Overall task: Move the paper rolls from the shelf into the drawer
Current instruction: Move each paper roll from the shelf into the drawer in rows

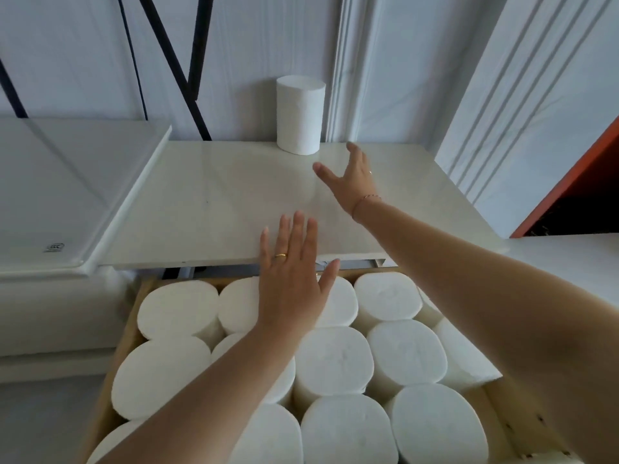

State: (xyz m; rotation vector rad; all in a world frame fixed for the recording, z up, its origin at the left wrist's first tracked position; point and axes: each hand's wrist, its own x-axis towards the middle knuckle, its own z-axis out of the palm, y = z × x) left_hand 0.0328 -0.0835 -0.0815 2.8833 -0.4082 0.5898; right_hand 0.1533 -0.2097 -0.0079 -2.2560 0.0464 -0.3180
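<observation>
Markings, legible: none with certainty.

Item 1: small dark printed mark (pixel 55 247) near the front corner of the white glossy panel (pixel 50 182) at the left. It is a compact oval-shaped emblem, possibly three curved letters reading "CCC", though it is too small and blurred to confirm.

No other text, brand, number or sign reads anywhere: the paper rolls in the drawer (pixel 335 360), the single roll on the shelf (pixel 300 115) and the shelf top (pixel 217 209) are all plain.

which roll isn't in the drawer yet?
The lone upright roll on the shelf by the wall, ahead of the right hand; the rest are in the drawer.
</observation>
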